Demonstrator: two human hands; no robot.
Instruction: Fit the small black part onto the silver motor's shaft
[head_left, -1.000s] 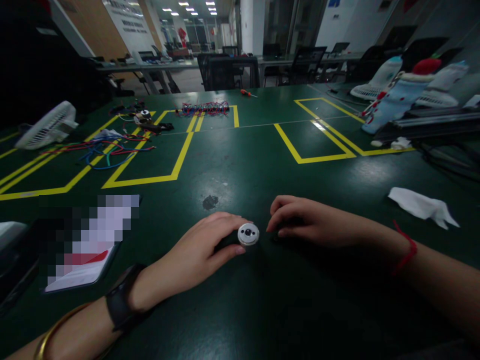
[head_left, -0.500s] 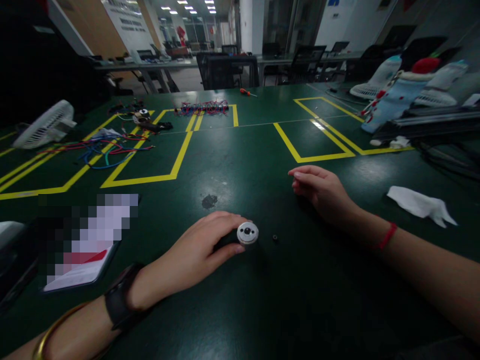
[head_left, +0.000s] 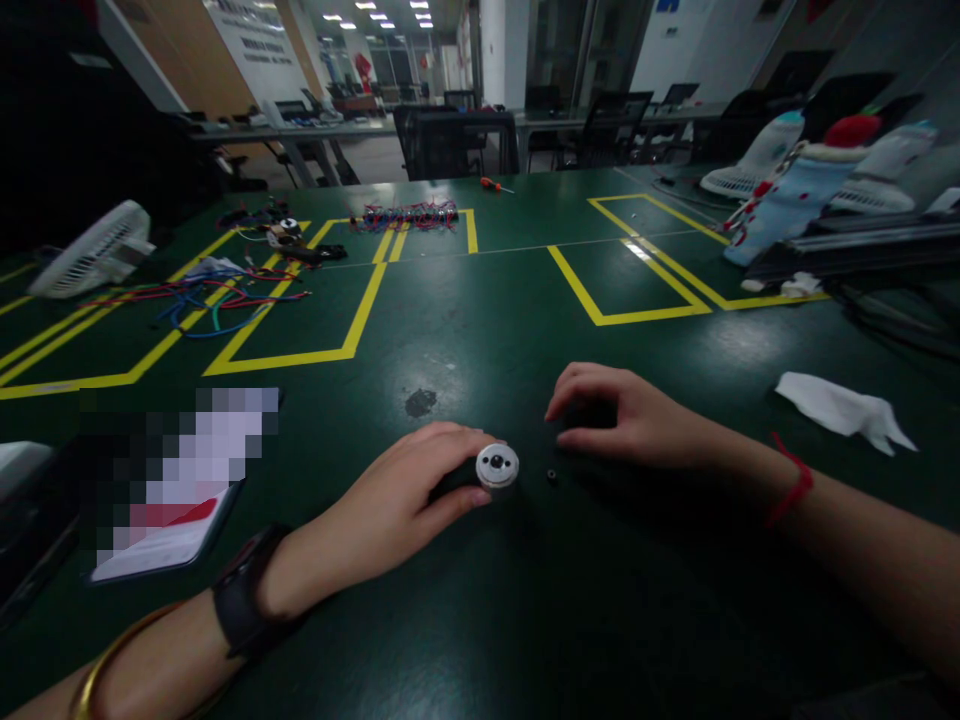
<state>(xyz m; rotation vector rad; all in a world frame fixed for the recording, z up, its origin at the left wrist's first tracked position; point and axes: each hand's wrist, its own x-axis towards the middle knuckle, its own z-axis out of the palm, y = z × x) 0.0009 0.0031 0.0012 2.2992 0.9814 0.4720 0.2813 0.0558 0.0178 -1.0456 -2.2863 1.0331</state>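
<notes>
A silver round part (head_left: 497,464) is on the table (head_left: 480,620), in the middle of the side nearest the wearer, whose edge is out of view. Its face, with three dark openings, is turned upward, probably so that they stay reachable. The left hand (head_left: 397,490) pinches it between thumb and forefinger, a low side grip that seems meant to steady it without covering the face.

A small black piece (head_left: 551,476) lies just to its right, touching neither hand. The right hand (head_left: 626,415) is beyond that piece, fingers curled and thumb apart from the forefinger; nothing shows in the gap.

Farther out, a phone (head_left: 161,520) lies toward the left edge and a white tissue (head_left: 844,408) toward the right edge. Loose wires (head_left: 206,300) sprawl across yellow tape outlines, and a screwdriver (head_left: 496,186) lies by the far edge. A blue snowman-like object (head_left: 787,205) stands near the far right corner; whether it contains anything cannot be told.
</notes>
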